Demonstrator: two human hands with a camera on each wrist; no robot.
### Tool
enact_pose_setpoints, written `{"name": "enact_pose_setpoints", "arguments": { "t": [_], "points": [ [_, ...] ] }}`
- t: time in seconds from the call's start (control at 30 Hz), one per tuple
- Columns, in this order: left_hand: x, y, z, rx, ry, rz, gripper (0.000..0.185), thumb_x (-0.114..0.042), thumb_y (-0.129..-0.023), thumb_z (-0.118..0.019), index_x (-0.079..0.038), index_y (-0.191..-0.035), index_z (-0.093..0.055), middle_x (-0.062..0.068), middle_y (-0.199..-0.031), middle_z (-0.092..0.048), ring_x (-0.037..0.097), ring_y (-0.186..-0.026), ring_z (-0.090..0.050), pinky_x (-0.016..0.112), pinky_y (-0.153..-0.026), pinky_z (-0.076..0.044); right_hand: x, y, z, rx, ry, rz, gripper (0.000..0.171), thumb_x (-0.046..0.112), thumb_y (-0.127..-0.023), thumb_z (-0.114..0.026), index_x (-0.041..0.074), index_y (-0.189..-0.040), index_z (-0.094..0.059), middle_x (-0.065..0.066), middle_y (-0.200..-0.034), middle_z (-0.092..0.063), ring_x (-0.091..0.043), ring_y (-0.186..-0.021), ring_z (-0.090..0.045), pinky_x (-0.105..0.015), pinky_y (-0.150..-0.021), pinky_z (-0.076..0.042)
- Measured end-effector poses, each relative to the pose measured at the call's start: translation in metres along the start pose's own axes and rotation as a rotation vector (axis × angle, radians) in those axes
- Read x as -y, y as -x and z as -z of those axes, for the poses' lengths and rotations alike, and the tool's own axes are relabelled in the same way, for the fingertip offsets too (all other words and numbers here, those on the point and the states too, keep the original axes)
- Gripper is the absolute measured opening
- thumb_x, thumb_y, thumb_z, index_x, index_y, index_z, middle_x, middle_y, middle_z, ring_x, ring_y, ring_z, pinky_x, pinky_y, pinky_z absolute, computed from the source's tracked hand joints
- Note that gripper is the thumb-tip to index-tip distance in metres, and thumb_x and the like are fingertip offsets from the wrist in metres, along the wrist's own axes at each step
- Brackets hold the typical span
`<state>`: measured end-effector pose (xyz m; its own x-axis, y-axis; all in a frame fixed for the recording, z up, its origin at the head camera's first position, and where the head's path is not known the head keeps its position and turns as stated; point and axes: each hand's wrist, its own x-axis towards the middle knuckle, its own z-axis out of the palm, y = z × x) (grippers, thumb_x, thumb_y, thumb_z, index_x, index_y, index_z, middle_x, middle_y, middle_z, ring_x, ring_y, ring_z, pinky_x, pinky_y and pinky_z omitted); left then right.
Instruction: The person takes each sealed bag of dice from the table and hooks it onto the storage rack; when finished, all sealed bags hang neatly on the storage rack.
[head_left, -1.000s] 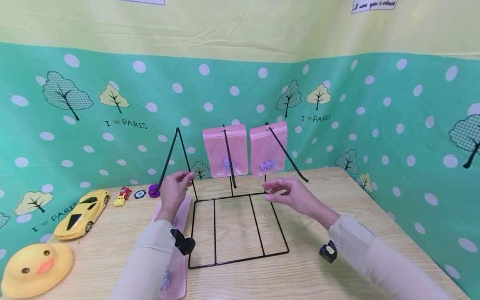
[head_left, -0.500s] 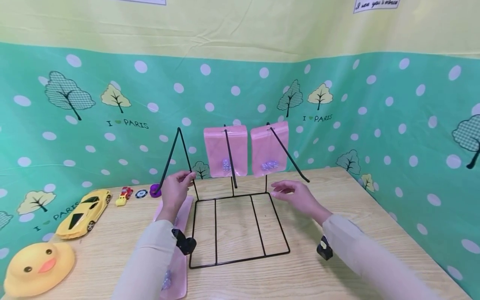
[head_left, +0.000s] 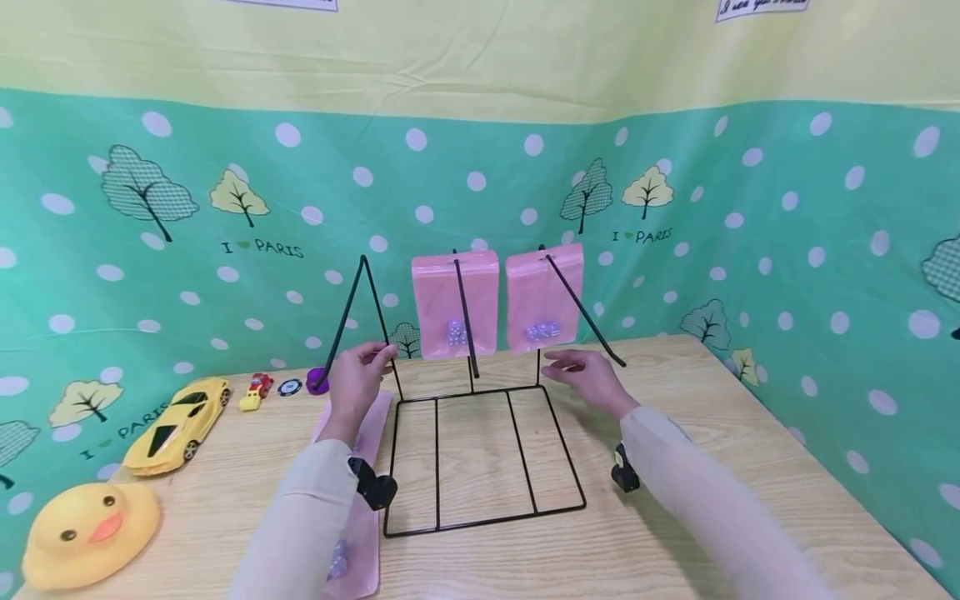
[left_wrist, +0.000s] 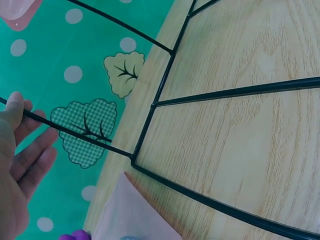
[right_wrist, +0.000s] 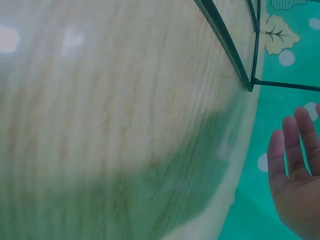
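Black wire rack (head_left: 437, 467) stands near the counter's (head_left: 495, 571) far edge; left pink pouch (head_left: 446, 292) and right pink pouch (head_left: 532, 296), with dice inside, hang from its hooks. Left hand (head_left: 360, 379): thumb and fingers pinch the left upright. Right hand (head_left: 592, 382): fingers apart, beside the right upright, gripping nothing. My estimate: rack light, stiff, apt to pivot; pouches soft, slippery. Best hold: both uprights, low, by the rear corners.
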<state>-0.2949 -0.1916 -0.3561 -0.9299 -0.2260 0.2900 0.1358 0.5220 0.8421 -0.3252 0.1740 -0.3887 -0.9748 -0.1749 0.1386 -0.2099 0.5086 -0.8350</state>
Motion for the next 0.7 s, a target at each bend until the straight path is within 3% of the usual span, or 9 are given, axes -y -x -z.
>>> {"name": "enact_pose_setpoints", "arguments": {
  "t": [0.7],
  "points": [
    [0.002, 0.0, -0.002, -0.007, -0.018, -0.001, 0.03, -0.025, -0.102, -0.065, 0.0, -0.116, -0.074, 0.019, -0.11, -0.074, 0.031, -0.092, -0.075, 0.036, -0.077, -0.06, -0.002, -0.017, -0.008, 0.069, -0.006, -0.076, 0.038, 0.024, -0.097, -0.072, 0.006, -0.13, -0.068, -0.016, -0.132, -0.066, -0.034, -0.119, -0.062, -0.048, -0.1, -0.051]
  ]
}}
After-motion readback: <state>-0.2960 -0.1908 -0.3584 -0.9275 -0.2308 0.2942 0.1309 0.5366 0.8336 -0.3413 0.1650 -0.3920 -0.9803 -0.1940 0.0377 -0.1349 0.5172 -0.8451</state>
